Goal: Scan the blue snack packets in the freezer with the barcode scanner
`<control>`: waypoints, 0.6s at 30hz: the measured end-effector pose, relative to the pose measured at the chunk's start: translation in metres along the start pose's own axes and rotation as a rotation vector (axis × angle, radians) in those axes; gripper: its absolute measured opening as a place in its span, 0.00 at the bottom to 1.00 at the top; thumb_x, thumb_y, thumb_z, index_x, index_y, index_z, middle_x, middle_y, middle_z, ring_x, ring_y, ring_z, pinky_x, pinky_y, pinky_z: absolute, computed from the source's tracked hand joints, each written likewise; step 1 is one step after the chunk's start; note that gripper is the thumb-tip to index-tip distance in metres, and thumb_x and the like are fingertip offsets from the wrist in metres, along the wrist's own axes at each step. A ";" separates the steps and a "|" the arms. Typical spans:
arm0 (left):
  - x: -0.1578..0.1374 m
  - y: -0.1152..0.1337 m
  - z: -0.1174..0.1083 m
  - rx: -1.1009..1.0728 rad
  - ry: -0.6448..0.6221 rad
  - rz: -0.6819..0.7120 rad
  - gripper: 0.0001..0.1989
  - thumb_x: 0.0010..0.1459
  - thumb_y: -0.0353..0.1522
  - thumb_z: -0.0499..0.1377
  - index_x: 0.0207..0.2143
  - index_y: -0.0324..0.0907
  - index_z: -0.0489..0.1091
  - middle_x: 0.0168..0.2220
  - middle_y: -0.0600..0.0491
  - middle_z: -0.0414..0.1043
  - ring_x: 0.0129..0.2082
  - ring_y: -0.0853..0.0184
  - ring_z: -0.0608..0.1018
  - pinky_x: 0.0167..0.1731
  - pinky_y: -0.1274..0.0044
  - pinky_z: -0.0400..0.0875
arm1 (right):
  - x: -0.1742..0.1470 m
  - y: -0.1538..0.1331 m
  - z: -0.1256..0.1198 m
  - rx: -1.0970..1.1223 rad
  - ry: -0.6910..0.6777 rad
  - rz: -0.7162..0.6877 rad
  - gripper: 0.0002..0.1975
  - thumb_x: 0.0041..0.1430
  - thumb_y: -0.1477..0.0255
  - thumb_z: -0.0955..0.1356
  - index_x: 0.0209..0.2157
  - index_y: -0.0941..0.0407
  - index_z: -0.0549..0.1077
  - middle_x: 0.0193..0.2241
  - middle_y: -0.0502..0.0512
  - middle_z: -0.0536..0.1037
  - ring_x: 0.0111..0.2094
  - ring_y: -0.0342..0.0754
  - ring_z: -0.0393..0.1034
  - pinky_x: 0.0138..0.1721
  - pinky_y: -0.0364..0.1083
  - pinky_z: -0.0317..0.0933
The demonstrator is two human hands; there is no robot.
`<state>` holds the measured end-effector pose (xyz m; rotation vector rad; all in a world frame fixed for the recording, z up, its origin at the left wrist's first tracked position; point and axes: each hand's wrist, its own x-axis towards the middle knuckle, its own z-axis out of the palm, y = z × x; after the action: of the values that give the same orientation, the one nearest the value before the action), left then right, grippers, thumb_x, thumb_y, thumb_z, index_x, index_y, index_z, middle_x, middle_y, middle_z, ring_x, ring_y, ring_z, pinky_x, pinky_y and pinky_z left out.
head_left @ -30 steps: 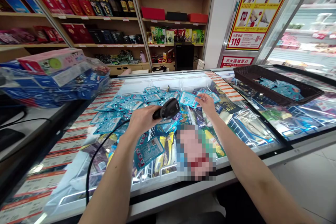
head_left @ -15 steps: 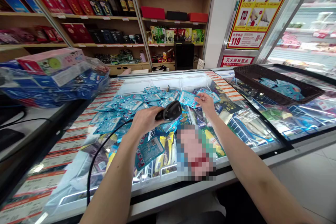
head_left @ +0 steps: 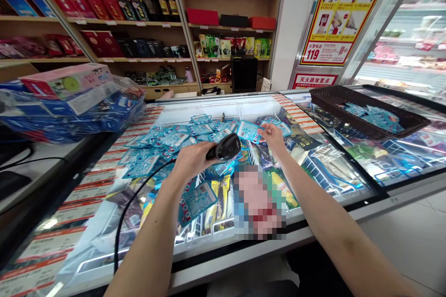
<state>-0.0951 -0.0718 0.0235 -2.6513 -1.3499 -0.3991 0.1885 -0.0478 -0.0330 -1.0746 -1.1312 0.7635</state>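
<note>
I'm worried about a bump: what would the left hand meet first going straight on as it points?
With the black scanner leading, the left hand would probably meet the blue packet held by the right hand; depth is unclear, so it might pass below.

A: How do the forearms sit?
B: The left forearm rises steeply from the bottom edge; the right forearm slants inward from the lower right corner.
A: And the left hand?
B: Back uppermost, turned toward the right. The fingers seem curled in a grip, though most are hidden from this side.
A: The right hand?
B: A little farther out, thumb and fingertips pinched, wrist nearly straight.
</note>
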 end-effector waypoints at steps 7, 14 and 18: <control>-0.001 -0.004 0.001 0.055 0.042 -0.061 0.18 0.53 0.40 0.54 0.47 0.50 0.66 0.43 0.56 0.74 0.38 0.63 0.75 0.29 0.77 0.60 | 0.008 0.003 -0.022 -0.219 0.195 -0.079 0.21 0.50 0.61 0.66 0.44 0.55 0.66 0.28 0.51 0.72 0.27 0.46 0.66 0.27 0.46 0.65; -0.004 -0.009 0.002 0.099 0.115 -0.195 0.19 0.52 0.42 0.53 0.47 0.51 0.66 0.43 0.57 0.74 0.38 0.62 0.75 0.27 0.75 0.60 | 0.015 0.007 -0.068 -0.801 0.455 0.017 0.16 0.56 0.70 0.57 0.40 0.57 0.71 0.35 0.58 0.74 0.36 0.51 0.65 0.41 0.49 0.56; -0.004 -0.011 0.002 0.091 0.145 -0.242 0.20 0.52 0.42 0.53 0.49 0.52 0.66 0.44 0.56 0.73 0.39 0.61 0.75 0.28 0.75 0.61 | 0.014 0.009 -0.072 -1.027 0.429 0.136 0.17 0.57 0.65 0.59 0.41 0.57 0.72 0.37 0.62 0.73 0.45 0.55 0.60 0.47 0.52 0.50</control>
<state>-0.1057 -0.0684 0.0204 -2.3440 -1.6049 -0.5333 0.2615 -0.0518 -0.0416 -2.0647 -1.0705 -0.0308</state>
